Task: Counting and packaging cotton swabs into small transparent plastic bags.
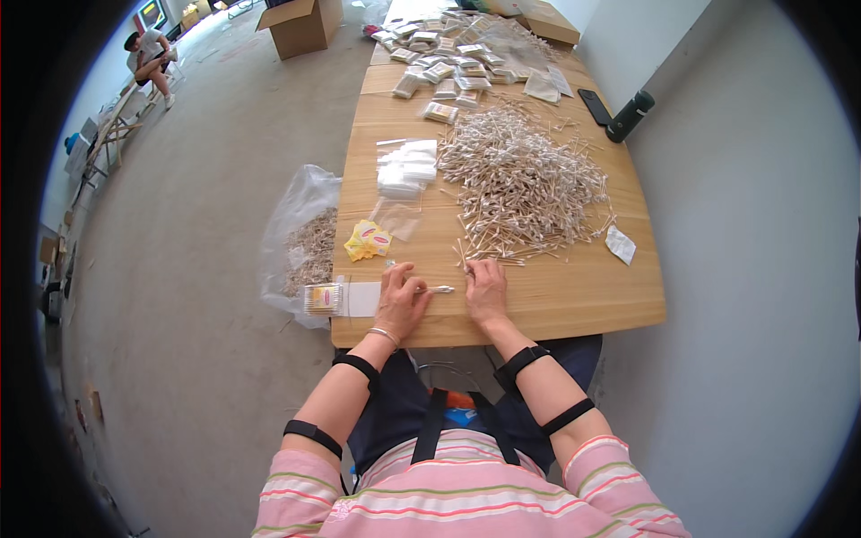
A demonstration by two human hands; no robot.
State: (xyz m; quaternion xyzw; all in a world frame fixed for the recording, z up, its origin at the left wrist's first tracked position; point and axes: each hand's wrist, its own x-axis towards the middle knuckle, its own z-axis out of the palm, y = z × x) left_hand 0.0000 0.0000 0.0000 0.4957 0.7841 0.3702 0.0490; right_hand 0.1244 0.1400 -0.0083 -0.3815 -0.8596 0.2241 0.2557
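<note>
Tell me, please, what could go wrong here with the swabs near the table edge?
The left hand holds a few cotton swabs near the table front edge; they might roll off. The filled packet overhangs the left edge above the plastic bag and could fall. The right hand might scatter the big swab pile.

A heap of swabs (525, 179) is spread across the table's (583, 296) middle, with a stack of bags (406, 168) to its left. Sachets (368, 240) lie nearer the left edge, a filled packet (324, 298) at the near left corner. Packed bags (448, 63) are gathered at the far end. A bottle (629, 117) lies at the right edge.
</note>
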